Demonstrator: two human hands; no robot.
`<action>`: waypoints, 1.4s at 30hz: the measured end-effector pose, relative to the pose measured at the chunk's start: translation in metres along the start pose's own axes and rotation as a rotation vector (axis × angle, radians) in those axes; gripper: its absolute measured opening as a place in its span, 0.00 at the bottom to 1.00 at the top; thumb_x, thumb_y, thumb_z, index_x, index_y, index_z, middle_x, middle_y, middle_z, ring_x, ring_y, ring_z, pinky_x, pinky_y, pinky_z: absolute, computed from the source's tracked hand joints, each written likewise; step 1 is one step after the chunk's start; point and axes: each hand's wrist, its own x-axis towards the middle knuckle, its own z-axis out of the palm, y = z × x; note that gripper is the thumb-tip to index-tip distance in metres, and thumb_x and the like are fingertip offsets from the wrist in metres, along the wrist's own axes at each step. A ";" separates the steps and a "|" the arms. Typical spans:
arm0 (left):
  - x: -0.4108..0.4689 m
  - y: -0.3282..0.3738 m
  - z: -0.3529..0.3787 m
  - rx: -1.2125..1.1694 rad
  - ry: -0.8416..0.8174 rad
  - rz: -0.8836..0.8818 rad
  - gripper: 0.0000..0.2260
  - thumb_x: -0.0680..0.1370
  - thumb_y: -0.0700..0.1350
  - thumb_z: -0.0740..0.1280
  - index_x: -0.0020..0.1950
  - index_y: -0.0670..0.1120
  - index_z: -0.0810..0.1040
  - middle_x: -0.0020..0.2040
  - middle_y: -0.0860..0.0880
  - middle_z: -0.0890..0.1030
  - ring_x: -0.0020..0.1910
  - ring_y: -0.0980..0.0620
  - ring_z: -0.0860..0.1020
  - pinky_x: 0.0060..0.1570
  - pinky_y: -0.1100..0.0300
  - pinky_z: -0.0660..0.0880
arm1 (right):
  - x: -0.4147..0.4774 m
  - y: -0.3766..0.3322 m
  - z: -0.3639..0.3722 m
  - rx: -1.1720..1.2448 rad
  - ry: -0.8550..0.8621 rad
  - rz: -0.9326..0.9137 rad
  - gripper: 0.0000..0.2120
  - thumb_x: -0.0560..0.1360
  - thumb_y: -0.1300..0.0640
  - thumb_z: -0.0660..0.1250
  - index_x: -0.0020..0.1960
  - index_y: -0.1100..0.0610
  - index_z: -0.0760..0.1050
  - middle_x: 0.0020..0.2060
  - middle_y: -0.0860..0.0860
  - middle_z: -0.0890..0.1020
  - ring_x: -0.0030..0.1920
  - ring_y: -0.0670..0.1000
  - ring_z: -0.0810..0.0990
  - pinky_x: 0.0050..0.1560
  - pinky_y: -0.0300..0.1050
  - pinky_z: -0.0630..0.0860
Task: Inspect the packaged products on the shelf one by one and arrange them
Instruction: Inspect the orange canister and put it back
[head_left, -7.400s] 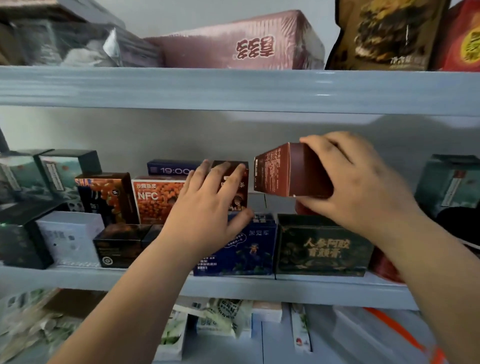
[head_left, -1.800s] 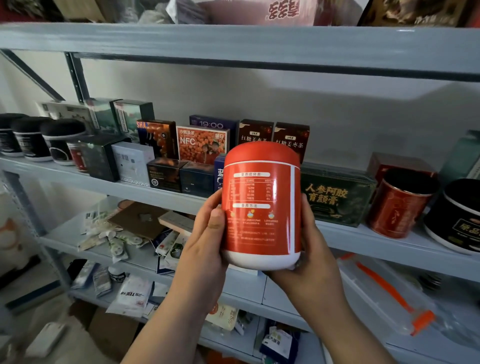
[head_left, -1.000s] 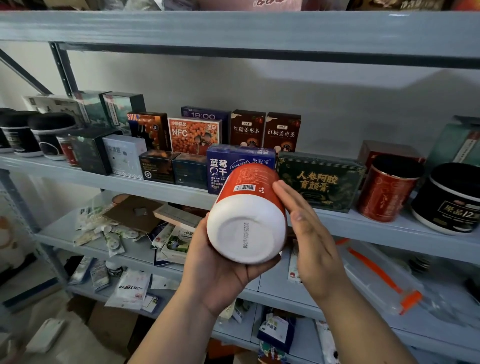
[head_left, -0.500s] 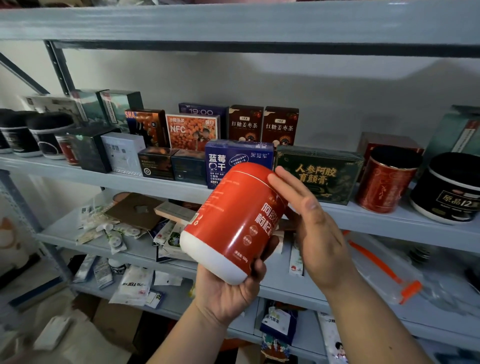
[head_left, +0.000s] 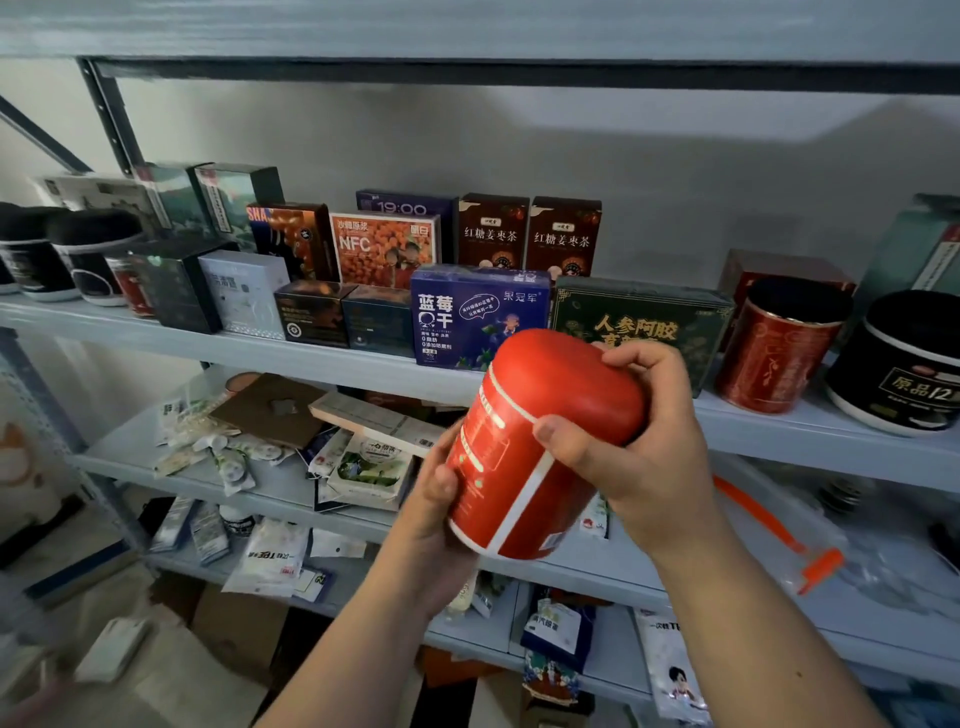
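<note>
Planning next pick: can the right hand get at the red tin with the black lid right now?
Likely not yet: right hand grips the red jar up top, left hand its base. The red tin itself stands unblocked at the shelf front.

One wide-angle camera on your head gives you the only view. It faces the middle shelf (head_left: 260, 353) from close in and tilts down: the upper shelf (head_left: 467, 31) skims the top edge, the lower tiers (head_left: 280, 488) and floor (head_left: 208, 691) fall away below. Your forearms (head_left: 753, 639) rise from the bottom edge, and your left hand (head_left: 436, 499), right hand (head_left: 639, 462) and the red canister (head_left: 524, 441) fill the near centre.
</note>
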 end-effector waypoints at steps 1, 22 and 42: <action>-0.002 -0.004 0.005 -0.075 0.012 -0.087 0.49 0.62 0.65 0.81 0.77 0.46 0.68 0.71 0.34 0.74 0.67 0.31 0.76 0.60 0.36 0.77 | -0.003 0.000 0.003 -0.049 0.003 -0.050 0.36 0.55 0.37 0.80 0.59 0.36 0.68 0.61 0.31 0.74 0.59 0.39 0.79 0.50 0.42 0.82; -0.002 0.036 -0.014 0.227 0.209 0.243 0.48 0.58 0.63 0.83 0.73 0.48 0.70 0.62 0.42 0.81 0.57 0.42 0.83 0.47 0.50 0.82 | -0.014 0.018 0.016 0.023 -0.180 0.057 0.29 0.68 0.36 0.70 0.67 0.33 0.66 0.58 0.40 0.78 0.56 0.51 0.84 0.49 0.49 0.84; -0.015 0.030 -0.026 0.050 0.250 0.298 0.47 0.59 0.59 0.83 0.72 0.46 0.70 0.61 0.43 0.82 0.60 0.42 0.82 0.48 0.49 0.82 | -0.005 -0.005 0.000 -0.160 -0.451 0.179 0.35 0.71 0.27 0.67 0.75 0.24 0.57 0.69 0.27 0.66 0.66 0.34 0.72 0.56 0.34 0.77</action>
